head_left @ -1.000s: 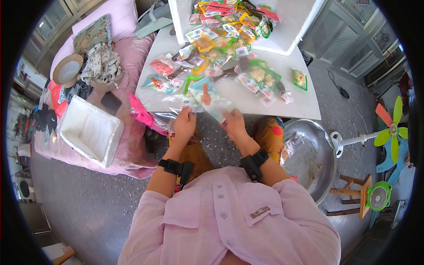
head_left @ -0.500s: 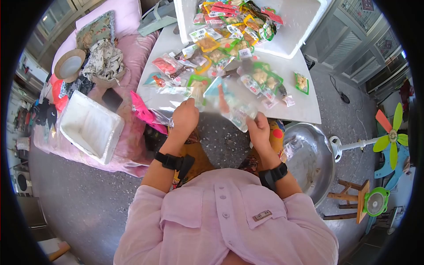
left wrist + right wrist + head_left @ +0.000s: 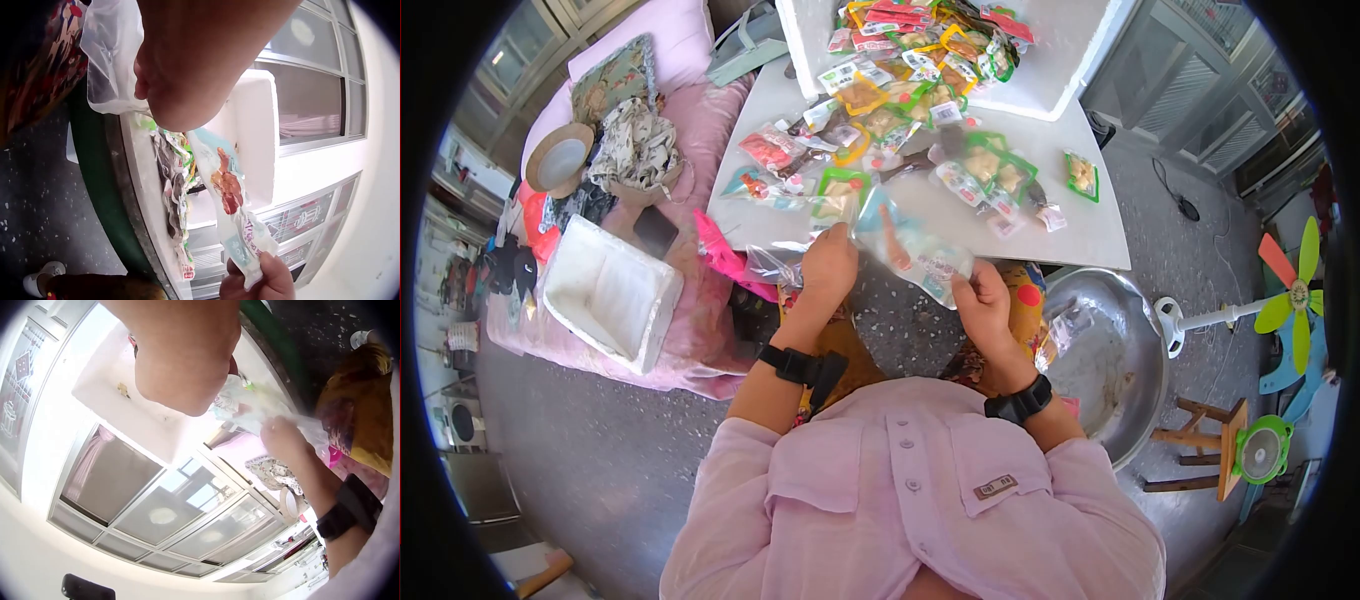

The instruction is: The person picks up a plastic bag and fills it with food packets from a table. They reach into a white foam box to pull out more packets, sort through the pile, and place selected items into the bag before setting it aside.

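A pale blue and clear packet [image 3: 912,252], with a reddish-brown food picture [image 3: 227,181], stretches between both hands above the table's front edge. My right hand [image 3: 988,305] pinches its lower right end between thumb and fingers. At its other end my left hand [image 3: 828,268] pinches clear plastic; a transparent bag [image 3: 112,59] hangs beside that hand in the left wrist view. Just beyond the left hand lies a green-edged packet [image 3: 840,190]. Other colourful packets [image 3: 990,170] are spread over the white table [image 3: 1080,240].
A white foam box [image 3: 1055,85] holding many packets stands at the table's back. A metal basin [image 3: 1115,400] is on the floor at the right, near a stool [image 3: 1229,450] and a fan [image 3: 1296,298]. On the pink bed [image 3: 700,340] at the left rests a smaller foam box [image 3: 610,290].
The hands have moved apart, the right hand going rightward with the packet's end. The packet, more upright before, now slants down to the right.
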